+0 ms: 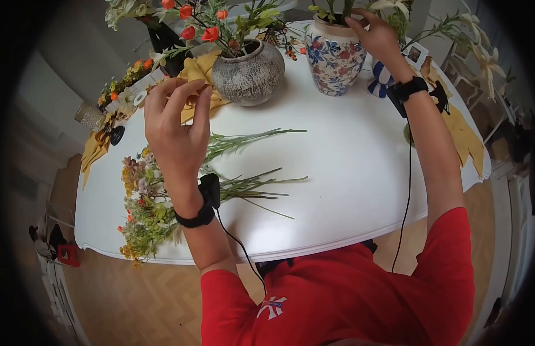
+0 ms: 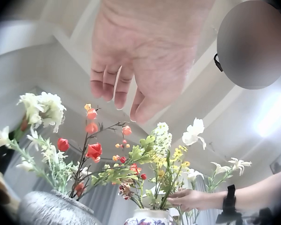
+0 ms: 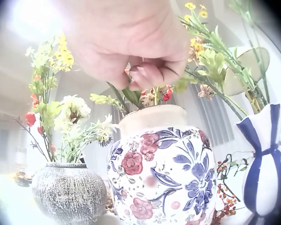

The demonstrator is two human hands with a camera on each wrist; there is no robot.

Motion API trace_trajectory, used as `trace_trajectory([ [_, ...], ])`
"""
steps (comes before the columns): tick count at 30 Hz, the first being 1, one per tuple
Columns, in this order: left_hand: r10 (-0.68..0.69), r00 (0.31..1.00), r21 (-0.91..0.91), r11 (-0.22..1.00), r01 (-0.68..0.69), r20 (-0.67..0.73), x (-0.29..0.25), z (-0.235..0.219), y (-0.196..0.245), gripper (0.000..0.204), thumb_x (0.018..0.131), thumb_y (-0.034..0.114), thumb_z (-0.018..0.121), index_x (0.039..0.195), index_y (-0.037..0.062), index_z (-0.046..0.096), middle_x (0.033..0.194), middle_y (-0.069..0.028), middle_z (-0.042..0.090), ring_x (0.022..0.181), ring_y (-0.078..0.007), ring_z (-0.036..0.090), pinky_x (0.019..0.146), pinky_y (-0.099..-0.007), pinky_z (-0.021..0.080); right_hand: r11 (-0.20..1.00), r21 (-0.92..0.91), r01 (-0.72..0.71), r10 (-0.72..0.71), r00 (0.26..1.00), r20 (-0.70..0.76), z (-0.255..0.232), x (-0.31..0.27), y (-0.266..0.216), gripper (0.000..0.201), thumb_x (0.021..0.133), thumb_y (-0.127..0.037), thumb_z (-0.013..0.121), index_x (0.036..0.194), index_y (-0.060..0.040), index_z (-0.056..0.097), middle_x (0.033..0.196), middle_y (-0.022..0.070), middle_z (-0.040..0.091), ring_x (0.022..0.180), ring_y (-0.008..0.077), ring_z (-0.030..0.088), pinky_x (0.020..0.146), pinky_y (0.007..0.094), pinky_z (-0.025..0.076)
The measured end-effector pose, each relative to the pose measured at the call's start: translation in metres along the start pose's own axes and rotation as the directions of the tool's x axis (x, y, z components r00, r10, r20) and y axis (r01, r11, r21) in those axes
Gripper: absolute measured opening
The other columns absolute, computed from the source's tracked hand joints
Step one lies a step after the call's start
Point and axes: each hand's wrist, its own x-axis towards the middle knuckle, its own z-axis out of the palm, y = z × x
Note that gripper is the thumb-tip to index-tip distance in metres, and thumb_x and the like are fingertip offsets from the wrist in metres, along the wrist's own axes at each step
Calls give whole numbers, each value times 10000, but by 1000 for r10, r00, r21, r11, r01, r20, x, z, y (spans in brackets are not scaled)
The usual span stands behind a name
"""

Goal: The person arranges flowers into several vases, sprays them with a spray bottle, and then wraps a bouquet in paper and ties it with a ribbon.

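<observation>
My right hand (image 1: pixel 380 40) is at the mouth of a floral-painted vase (image 1: pixel 337 60), its thumb and fingers pinching a green flower stem (image 3: pixel 132 96) just over the rim. The flowers in this vase include small yellow blooms and orange-red berries. My left hand (image 1: pixel 178 118) hovers over the table's left half, fingers loosely bent and holding nothing. In the left wrist view it hangs above the blooms, palm showing. Nearest to it is a round grey textured vase (image 1: pixel 248 75) of orange-red (image 1: pixel 210 34) and white flowers. Below lie bunches of flower stems (image 1: pixel 250 187), heads pointing left.
A blue-and-white striped vase (image 3: pixel 264 164) with tall stems stands right of the painted one. Mustard-yellow cloths (image 1: pixel 466 138) lie at both ends of the white table (image 1: pixel 348 167). A dark vase (image 1: pixel 163 43) is at the back left. Thin cables (image 1: pixel 409 190) hang from both wrists.
</observation>
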Motion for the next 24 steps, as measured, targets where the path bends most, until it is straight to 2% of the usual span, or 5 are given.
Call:
trace_trajectory([
  [2,-32,999,-92,995,35,36,0,2,-5,175,874,137,807,1020,46,773,1024,-104,720,925,-248,683,833,-353,527,1000,9,23,-23,999,-22,4,-4,2,483,971,-484,659,1295,-127,692,924,88,763,892,299,737,785,382,569],
  [6,-129,973,-113,982,152,192,-7,-1,-29,259,882,216,803,1070,43,764,1023,-88,748,881,-229,682,789,-345,538,961,143,-238,214,963,164,-10,-29,-30,467,931,-456,712,1235,-101,715,925,68,755,852,206,726,770,348,545],
  [13,-242,893,-15,963,268,378,-21,5,-67,324,893,249,784,1164,72,763,1020,-106,760,837,-225,691,747,-353,554,941,291,-176,-73,731,678,27,-108,-157,255,910,-222,733,1118,-76,758,933,95,745,736,222,674,725,352,534],
  [18,-322,818,47,938,343,476,-27,7,-81,354,894,234,771,1210,76,745,975,-128,758,833,-241,719,750,-372,560,897,412,159,-379,757,533,100,-145,-191,214,907,-183,713,1100,-111,772,1063,125,746,842,330,710,795,447,557],
  [24,-375,757,194,927,322,535,-43,22,-101,348,858,187,766,1188,78,747,1007,-154,760,878,-302,740,783,-406,571,959,262,110,-259,718,646,149,-151,-208,174,907,-195,699,1036,-132,797,953,117,764,885,332,719,807,463,559],
])
